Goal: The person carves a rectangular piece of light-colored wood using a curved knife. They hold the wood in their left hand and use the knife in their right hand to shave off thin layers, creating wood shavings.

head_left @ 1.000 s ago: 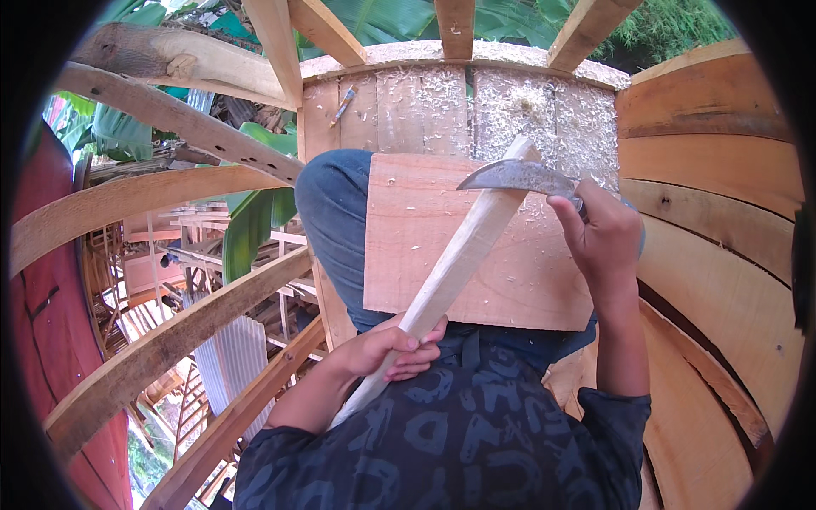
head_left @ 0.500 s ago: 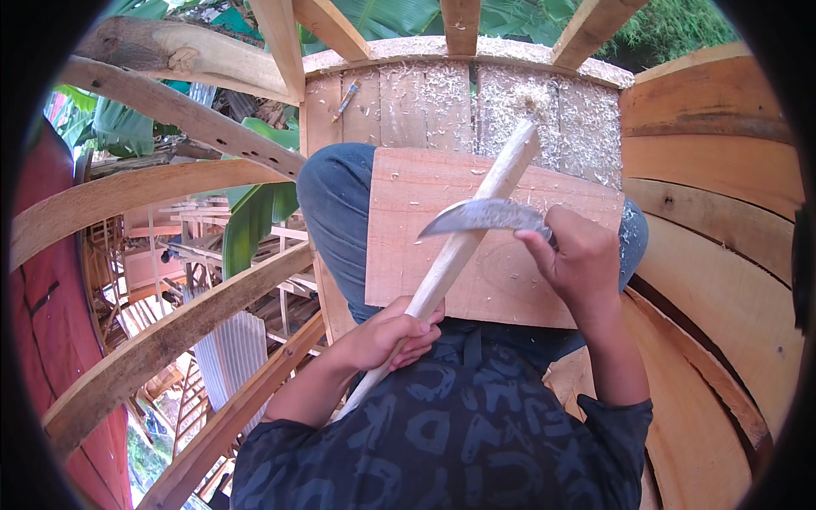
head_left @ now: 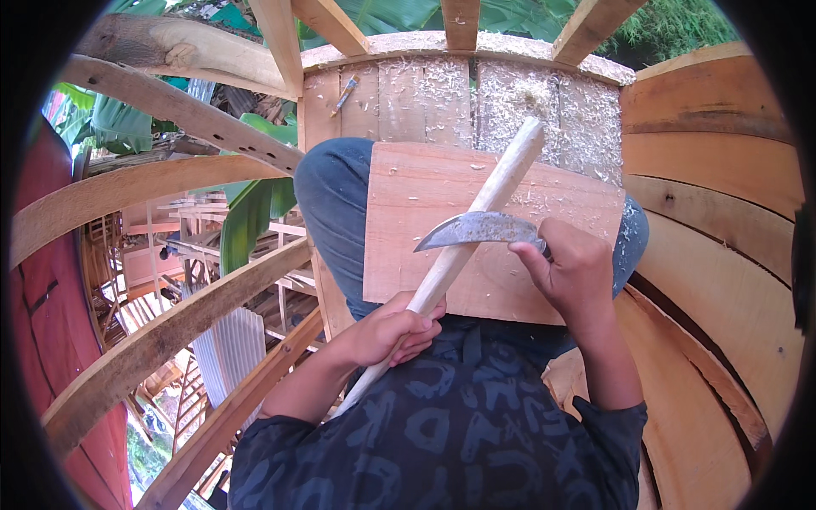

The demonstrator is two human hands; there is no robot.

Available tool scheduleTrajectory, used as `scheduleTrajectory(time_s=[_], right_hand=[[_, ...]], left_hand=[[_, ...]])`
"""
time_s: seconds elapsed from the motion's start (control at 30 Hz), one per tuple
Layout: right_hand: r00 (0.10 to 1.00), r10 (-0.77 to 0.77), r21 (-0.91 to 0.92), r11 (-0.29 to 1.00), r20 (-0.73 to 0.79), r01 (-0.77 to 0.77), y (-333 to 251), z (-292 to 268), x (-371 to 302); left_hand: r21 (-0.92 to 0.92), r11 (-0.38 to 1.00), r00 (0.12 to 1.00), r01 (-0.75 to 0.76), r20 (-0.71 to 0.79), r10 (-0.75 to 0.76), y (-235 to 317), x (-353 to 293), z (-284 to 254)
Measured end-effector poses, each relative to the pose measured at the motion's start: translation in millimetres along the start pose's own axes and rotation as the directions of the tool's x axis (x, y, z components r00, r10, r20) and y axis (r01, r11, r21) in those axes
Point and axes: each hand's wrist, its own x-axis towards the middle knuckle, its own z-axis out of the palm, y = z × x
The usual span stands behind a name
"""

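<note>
My left hand (head_left: 396, 330) is wrapped round the lower part of a pale wooden stick (head_left: 507, 174), which slants up and to the right across my lap. In my right hand (head_left: 578, 268) is a knife with a curved blade (head_left: 480, 231), its tip pointing left. The blade lies across the stick near its middle. My fingers hide most of the knife's handle. Beneath both, a flat reddish wooden board (head_left: 408, 204) rests on my legs. The stick's lower end runs against my dark shirt.
Wood shavings (head_left: 527, 93) cover the plank floor (head_left: 399, 102) beyond my knees. A small brush (head_left: 345, 94) lies there at the left. Wooden beams (head_left: 178, 336) stand open on the left; curved plank walls (head_left: 722, 246) rise on the right.
The knife and my right hand have moved slightly toward me and left along the stick. My left hand keeps its hold in about the same place.
</note>
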Motion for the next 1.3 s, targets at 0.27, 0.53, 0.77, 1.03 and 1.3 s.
scheduleTrajectory(time_s=[0.27,0.53,0.77,1.03,1.3], right_hand=[[0.970,0.063,-0.071,0.994,-0.234,-0.081,31,-8,23],[0.994,0.035,0.052,0.998,-0.105,-0.029,3,-29,0],[0.997,0.007,-0.026,1.000,-0.080,-0.009,4,-9,2],[0.896,0.344,0.107,0.939,-0.282,-0.327,55,-42,19],[0.999,0.037,0.005,0.999,0.002,-0.037,-15,-10,-14]], left_hand=[[0.033,0.999,0.999,-0.031,0.010,0.031,4,-2,4],[-0.029,0.997,0.997,-0.065,0.040,0.066,2,-5,0],[0.080,0.996,0.999,-0.034,-0.008,0.035,2,-4,4],[0.070,0.998,0.998,0.005,0.063,-0.010,-1,-9,5],[-0.048,0.997,0.996,0.057,0.076,-0.053,4,3,6]])
